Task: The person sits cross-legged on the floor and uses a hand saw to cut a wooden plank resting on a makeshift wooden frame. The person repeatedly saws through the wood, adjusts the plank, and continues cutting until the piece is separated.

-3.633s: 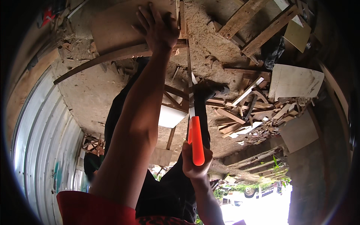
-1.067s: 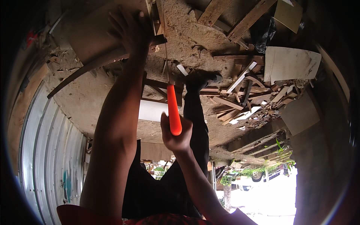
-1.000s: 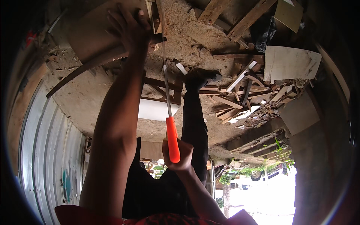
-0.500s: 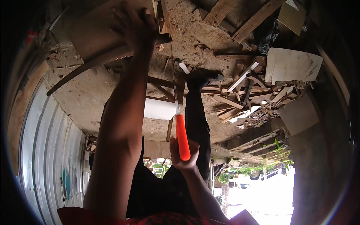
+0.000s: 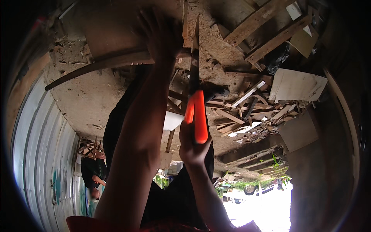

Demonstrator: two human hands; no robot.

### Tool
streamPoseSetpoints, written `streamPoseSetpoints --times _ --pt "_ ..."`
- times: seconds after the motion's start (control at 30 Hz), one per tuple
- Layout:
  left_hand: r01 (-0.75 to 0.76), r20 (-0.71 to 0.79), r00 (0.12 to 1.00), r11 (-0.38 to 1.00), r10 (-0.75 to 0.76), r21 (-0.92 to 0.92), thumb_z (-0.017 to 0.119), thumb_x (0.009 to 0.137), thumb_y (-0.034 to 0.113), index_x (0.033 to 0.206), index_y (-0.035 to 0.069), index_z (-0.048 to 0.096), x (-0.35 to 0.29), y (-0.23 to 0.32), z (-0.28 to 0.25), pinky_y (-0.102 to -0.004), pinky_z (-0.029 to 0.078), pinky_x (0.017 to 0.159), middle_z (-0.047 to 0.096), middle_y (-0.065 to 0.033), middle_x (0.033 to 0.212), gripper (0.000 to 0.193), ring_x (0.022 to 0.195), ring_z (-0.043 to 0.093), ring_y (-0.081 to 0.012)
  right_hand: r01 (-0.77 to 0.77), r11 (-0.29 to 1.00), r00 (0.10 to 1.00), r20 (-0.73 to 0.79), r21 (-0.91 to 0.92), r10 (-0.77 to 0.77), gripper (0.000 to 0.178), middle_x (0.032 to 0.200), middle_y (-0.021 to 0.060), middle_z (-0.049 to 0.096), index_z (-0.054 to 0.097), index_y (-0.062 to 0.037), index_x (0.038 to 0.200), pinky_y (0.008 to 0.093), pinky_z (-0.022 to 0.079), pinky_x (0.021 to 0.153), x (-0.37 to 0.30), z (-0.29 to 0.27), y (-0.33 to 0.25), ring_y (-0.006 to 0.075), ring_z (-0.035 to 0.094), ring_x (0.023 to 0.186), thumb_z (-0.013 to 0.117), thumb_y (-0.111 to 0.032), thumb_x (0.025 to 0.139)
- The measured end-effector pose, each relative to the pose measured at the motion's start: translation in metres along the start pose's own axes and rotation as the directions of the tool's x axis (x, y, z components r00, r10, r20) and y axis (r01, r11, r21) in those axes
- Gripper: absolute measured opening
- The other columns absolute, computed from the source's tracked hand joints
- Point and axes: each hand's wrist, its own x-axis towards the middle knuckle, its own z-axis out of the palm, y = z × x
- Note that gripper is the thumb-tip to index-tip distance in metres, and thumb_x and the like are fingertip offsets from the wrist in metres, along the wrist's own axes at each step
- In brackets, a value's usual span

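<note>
My right hand (image 5: 195, 147) is wrapped round the bright orange handle of a handsaw (image 5: 200, 120). Its dark blade points away from me and crosses the right end of a long narrow wooden strip (image 5: 104, 63). On that strip, just left of the blade, rests my left hand (image 5: 164, 42), fingers spread and somewhat blurred. A wide brown board (image 5: 112, 34) lies beside the strip, partly under my left hand. Whether the saw teeth are in the wood I cannot tell.
Wood offcuts (image 5: 247, 108) lie heaped at the right, with a pale panel (image 5: 297, 86) and long planks (image 5: 259, 23) beyond. Corrugated metal sheeting (image 5: 42, 143) stands on the left. Another person (image 5: 92, 170) is at lower left. My dark shoe (image 5: 216, 91) is near the blade.
The saw and my right hand have moved away from me, and the blade shows broader. The view has shifted slightly, bringing another person into sight at lower left. My left hand stays on the strip.
</note>
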Motion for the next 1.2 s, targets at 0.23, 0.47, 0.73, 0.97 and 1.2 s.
streamPoseSetpoints --times 0.23,0.47,0.73,0.97,1.2 --pt "-0.033 0.007 0.999 0.998 0.034 -0.061 0.047 0.098 0.045 0.159 0.005 0.02 0.005 0.005 -0.004 -0.068 0.004 0.118 0.013 -0.029 0.163 0.078 0.152 0.012 -0.0459 0.093 0.962 0.994 0.086 -0.259 -0.073 0.008 0.065 0.0088 0.06 0.064 0.0043 0.088 0.0304 0.048 0.058 -0.033 -0.031 0.01 0.0167 0.062 0.059 0.069 -0.001 0.085" --pt "-0.031 0.018 0.999 0.999 0.032 -0.036 0.045 0.1 0.041 0.159 0.003 0.02 0.002 0.009 -0.008 -0.0657 0.006 0.119 0.016 -0.0258 0.164 0.075 0.153 0.012 -0.0432 -0.011 1.0 1.0 -0.009 -0.022 0.011 0.014 0.062 0.0016 0.057 0.06 0.0 0.08 0.0265 0.042 0.052 0.078 0.018 0.024 0.0069 0.052 0.057 0.065 -0.004 0.092" --pt "-0.048 -0.084 0.995 0.998 0.044 -0.05 0.045 0.099 0.038 0.158 0.003 0.024 -0.002 0.005 -0.003 -0.0668 0.008 0.118 0.016 -0.0257 0.164 0.072 0.153 0.012 -0.0427 0.295 0.885 0.955 0.071 -0.36 -0.289 0.017 0.058 0.0101 0.056 0.06 -0.0005 0.069 0.0336 0.047 0.05 -0.058 -0.032 0.016 0.0256 0.056 0.046 0.069 -0.002 0.083" --pt "-0.071 -0.06 0.996 0.997 0.069 -0.035 0.048 0.098 0.039 0.159 0.005 0.02 -0.003 0.009 -0.002 -0.068 0.009 0.118 0.014 -0.0254 0.165 0.076 0.152 0.013 -0.043 0.121 0.99 0.992 -0.027 -0.072 -0.124 0.033 0.055 -0.0055 0.05 0.053 -0.0042 0.066 0.0241 0.031 0.046 0.06 0.01 0.043 0.0014 0.043 0.051 0.067 -0.01 0.095" --pt "-0.043 -0.115 0.992 0.999 0.043 0.006 0.048 0.097 0.041 0.16 0.006 0.021 -0.008 -0.002 0.005 -0.0664 0.007 0.119 0.013 -0.0238 0.165 0.076 0.153 0.012 -0.0423 0.197 0.946 0.979 0.11 -0.256 -0.174 0.012 0.058 0.008 0.056 0.062 -0.0001 0.074 0.0278 0.044 0.051 -0.049 -0.052 0.039 0.0191 0.055 0.048 0.069 -0.001 0.083"
